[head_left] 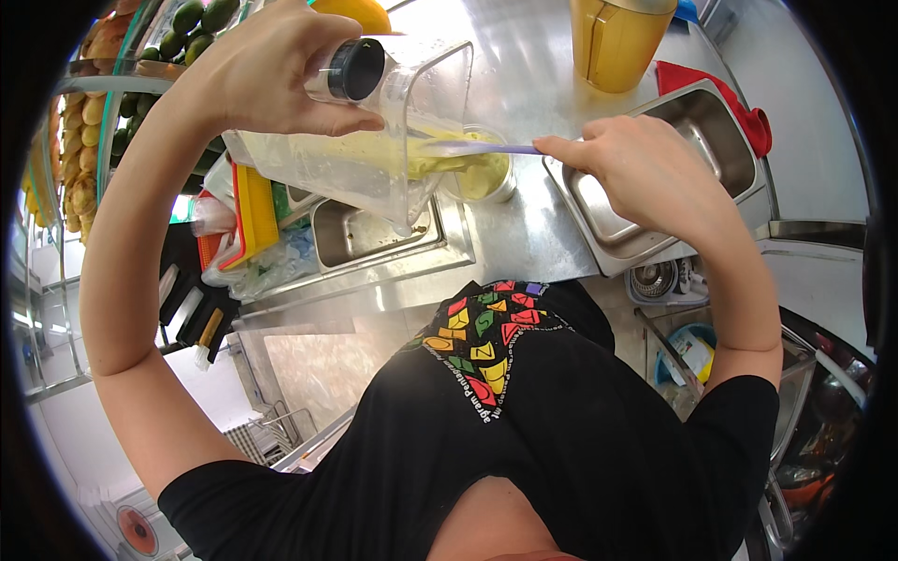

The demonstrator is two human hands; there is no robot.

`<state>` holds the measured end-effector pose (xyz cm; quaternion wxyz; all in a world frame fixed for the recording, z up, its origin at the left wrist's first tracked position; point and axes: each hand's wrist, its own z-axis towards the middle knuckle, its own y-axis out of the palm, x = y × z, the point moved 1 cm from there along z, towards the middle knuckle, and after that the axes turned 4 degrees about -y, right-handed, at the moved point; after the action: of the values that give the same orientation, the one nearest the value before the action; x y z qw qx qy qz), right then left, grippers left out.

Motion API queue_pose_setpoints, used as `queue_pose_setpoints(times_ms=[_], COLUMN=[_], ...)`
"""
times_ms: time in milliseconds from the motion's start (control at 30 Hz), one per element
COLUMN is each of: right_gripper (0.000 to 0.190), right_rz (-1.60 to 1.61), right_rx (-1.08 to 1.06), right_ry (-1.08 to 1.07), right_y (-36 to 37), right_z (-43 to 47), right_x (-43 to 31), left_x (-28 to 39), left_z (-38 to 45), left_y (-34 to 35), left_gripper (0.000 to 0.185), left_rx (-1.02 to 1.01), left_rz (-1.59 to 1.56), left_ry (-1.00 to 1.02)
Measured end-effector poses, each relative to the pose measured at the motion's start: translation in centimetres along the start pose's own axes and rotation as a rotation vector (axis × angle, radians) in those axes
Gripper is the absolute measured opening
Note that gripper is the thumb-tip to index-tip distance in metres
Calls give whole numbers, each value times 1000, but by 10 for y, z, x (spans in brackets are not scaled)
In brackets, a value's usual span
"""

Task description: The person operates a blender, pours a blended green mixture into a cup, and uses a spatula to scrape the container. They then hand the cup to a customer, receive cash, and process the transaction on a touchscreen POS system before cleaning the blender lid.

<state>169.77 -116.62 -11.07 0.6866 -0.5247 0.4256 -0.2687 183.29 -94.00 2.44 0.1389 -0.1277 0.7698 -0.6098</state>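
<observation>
My left hand [287,73] grips a clear blender jug [316,158] near its black-capped end [358,69] and holds it tipped on its side. The jug's open mouth faces right, over a clear plastic cup [506,184] on the steel counter. A thick yellow-green blend [449,165] runs from the mouth into the cup. In my right hand [631,168] is a purple-handled spatula [501,148], its pale blade at the jug's mouth among the blend. The far side of the cup is partly hidden behind the jug.
A yellow-brown pitcher [621,49] stands at the back of the counter. Steel pans [617,242] and a red cloth [751,130] lie at right. At left are a recessed steel tray [379,231], a yellow basket [258,214], knives [186,312] and glass shelves of fruit [84,154].
</observation>
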Motion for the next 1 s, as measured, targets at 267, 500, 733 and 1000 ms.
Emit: queue_pose_setpoints(times_ms=[267, 500, 733, 1000], right_gripper=[44, 42, 52, 45], right_rz=[263, 514, 412, 495], right_rx=[-31, 119, 135, 231], right_ry=[65, 29, -60, -117], right_y=[-1, 60, 62, 69], right_z=[-31, -29, -12, 9], right_x=[5, -17, -42, -50], left_x=[-2, 0, 2, 5], left_z=[-4, -2, -3, 0], left_y=[6, 8, 5, 5], left_gripper=[46, 46, 47, 46], left_rx=[21, 71, 3, 49], left_rz=[-29, -42, 2, -28], left_ry=[-13, 55, -41, 14])
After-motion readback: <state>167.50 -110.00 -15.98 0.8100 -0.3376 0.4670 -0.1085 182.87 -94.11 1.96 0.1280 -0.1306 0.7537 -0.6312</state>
